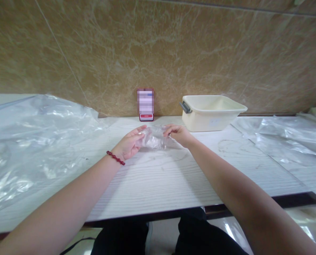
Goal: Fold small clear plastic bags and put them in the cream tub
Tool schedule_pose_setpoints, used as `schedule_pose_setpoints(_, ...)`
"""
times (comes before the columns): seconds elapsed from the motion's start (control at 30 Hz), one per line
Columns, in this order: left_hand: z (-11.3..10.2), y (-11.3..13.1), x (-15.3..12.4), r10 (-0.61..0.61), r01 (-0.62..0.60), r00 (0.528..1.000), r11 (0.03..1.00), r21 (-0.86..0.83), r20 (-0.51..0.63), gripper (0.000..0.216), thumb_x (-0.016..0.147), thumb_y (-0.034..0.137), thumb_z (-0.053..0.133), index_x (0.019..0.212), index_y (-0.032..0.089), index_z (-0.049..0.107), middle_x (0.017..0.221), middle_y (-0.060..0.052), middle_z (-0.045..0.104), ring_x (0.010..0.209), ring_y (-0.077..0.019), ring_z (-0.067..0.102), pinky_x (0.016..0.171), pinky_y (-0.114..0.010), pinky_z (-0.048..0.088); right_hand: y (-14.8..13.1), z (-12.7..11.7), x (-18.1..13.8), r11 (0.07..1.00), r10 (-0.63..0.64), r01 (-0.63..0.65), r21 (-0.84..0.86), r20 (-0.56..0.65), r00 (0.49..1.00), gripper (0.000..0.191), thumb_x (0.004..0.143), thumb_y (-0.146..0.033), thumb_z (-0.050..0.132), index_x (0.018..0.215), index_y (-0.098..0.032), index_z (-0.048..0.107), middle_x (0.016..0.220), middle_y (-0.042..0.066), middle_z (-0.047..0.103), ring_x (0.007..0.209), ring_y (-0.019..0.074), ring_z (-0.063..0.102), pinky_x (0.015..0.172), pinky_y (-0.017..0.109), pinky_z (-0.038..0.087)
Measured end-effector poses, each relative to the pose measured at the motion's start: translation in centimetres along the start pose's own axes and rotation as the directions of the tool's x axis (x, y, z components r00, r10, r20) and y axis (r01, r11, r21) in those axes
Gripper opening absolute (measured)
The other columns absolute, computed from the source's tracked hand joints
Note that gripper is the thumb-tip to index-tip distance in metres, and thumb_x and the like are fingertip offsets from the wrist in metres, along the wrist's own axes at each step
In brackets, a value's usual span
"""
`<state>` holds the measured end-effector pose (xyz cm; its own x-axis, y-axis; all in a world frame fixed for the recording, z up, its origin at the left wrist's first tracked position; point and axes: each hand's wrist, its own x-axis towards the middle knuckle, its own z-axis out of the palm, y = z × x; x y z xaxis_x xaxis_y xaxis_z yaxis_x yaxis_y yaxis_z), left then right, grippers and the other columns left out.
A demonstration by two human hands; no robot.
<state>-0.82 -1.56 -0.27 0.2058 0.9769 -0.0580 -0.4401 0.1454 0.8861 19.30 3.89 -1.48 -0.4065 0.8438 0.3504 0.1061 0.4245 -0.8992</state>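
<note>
Both my hands hold a small crumpled piece of clear plastic film (155, 139) just above the white wooden table (158, 177). My left hand (128, 144), with a red bead bracelet at the wrist, has its fingers curled around the film's left end. My right hand (179, 134) pinches the film's right end with closed fingers. The film is bunched between the two hands.
A cream plastic tub (211, 111) with a grey handle stands at the back right by the marble wall. A small red-based card (145, 104) leans against the wall. Large clear plastic sheets lie at the left (35, 138) and right (288, 138).
</note>
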Motion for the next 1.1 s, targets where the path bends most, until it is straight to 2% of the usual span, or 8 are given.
schedule_pose_setpoints(0.1, 0.1, 0.1, -0.1, 0.004, -0.005, 1.000, 1.000, -0.012, -0.012, 0.038, 0.071, 0.001, 0.045, 0.105, 0.017, 0.049, 0.093, -0.006, 0.060, 0.075, -0.0111, 0.059, 0.066, -0.021, 0.047, -0.1, 0.1, 0.0, 0.997, 0.028, -0.025, 0.075, -0.038, 0.999, 0.013, 0.061, -0.012, 0.052, 0.072, -0.017, 0.056, 0.087, 0.000, 0.054, 0.077, 0.0082, 0.051, 0.070, 0.022, 0.040)
schedule_pose_setpoints(0.23, -0.1, 0.2, 0.0, 0.041, -0.043, 0.998, 0.998, -0.042, -0.037, 0.041, 0.071, -0.002, 0.044, 0.107, 0.016, 0.046, 0.091, -0.006, 0.060, 0.078, -0.0116, 0.059, 0.069, -0.021, 0.047, -1.0, 0.5, -0.1, 0.923, 0.280, -0.242, 0.298, -0.088, 0.956, 0.037, 0.067, -0.021, 0.055, 0.100, -0.024, 0.039, 0.087, -0.001, 0.051, 0.063, 0.0057, 0.051, 0.059, 0.022, 0.043)
schedule_pose_setpoints(0.33, -0.4, 0.2, 0.2, 0.082, -0.084, 0.996, 0.995, -0.062, -0.044, 0.043, 0.071, -0.002, 0.042, 0.109, 0.017, 0.044, 0.091, -0.006, 0.060, 0.077, -0.0110, 0.059, 0.067, -0.021, 0.047, -1.9, 0.9, -0.4, 0.812, 0.452, -0.451, 0.369, 0.089, 0.887, 0.031, 0.073, -0.027, 0.050, 0.101, -0.022, 0.036, 0.085, 0.002, 0.053, 0.062, 0.0076, 0.053, 0.055, 0.022, 0.043)
schedule_pose_setpoints(0.43, -0.5, 0.2, 0.3, 0.103, -0.106, 0.994, 0.992, -0.075, -0.043, 0.044, 0.071, -0.002, 0.041, 0.110, 0.017, 0.043, 0.091, -0.006, 0.060, 0.076, -0.0100, 0.059, 0.066, -0.019, 0.046, -2.3, 1.4, -0.7, 0.758, 0.493, -0.555, 0.344, 0.256, 0.832, 0.026, 0.076, -0.034, 0.048, 0.096, -0.020, 0.040, 0.088, 0.006, 0.055, 0.066, 0.0103, 0.057, 0.048, 0.018, 0.040)
schedule_pose_setpoints(0.6, -0.2, 0.3, 0.1, 0.101, -0.103, 0.994, 0.991, -0.080, -0.038, 0.045, 0.070, -0.003, 0.041, 0.109, 0.018, 0.044, 0.090, -0.005, 0.060, 0.077, -0.0095, 0.058, 0.068, -0.019, 0.046, -2.2, 1.6, -0.8, 0.749, 0.494, -0.582, 0.318, 0.317, 0.810, 0.028, 0.074, -0.040, 0.049, 0.092, -0.020, 0.042, 0.084, 0.006, 0.057, 0.068, 0.0122, 0.058, 0.041, 0.014, 0.036)
schedule_pose_setpoints(0.77, -0.2, 0.4, -0.1, 0.106, -0.108, 0.994, 0.993, -0.053, -0.030, 0.045, 0.070, -0.002, 0.043, 0.109, 0.021, 0.044, 0.092, -0.004, 0.060, 0.076, -0.0095, 0.058, 0.067, -0.019, 0.046, -2.5, 1.8, -0.9, 0.753, 0.503, -0.574, 0.320, 0.282, 0.817, 0.021, 0.072, -0.025, 0.055, 0.088, -0.019, 0.043, 0.076, 0.002, 0.057, 0.066, 0.0102, 0.058, 0.040, 0.012, 0.034)
schedule_pose_setpoints(0.87, -0.2, 0.3, -0.2, 0.113, -0.113, 0.994, 0.993, -0.034, -0.003, 0.045, 0.070, -0.001, 0.045, 0.109, 0.022, 0.044, 0.098, -0.004, 0.058, 0.080, -0.0102, 0.057, 0.067, -0.020, 0.046, -2.4, 2.0, -0.9, 0.772, 0.505, -0.558, 0.304, 0.240, 0.829, 0.030, 0.067, -0.016, 0.060, 0.092, -0.019, 0.043, 0.072, 0.000, 0.057, 0.061, 0.0073, 0.057, 0.041, 0.012, 0.034)
schedule_pose_setpoints(1.1, -0.2, 0.1, -0.1, 0.108, -0.108, 0.993, 0.994, 0.008, 0.038, 0.051, 0.066, -0.004, 0.046, 0.110, 0.023, 0.044, 0.105, -0.003, 0.055, 0.082, -0.0088, 0.056, 0.069, -0.018, 0.044, -1.1, 1.5, -0.5, 0.849, 0.497, -0.507, 0.146, 0.103, 0.862, 0.053, 0.065, -0.021, 0.061, 0.111, -0.021, 0.035, 0.059, -0.002, 0.058, 0.039, 0.0029, 0.042, 0.036, 0.013, 0.030)
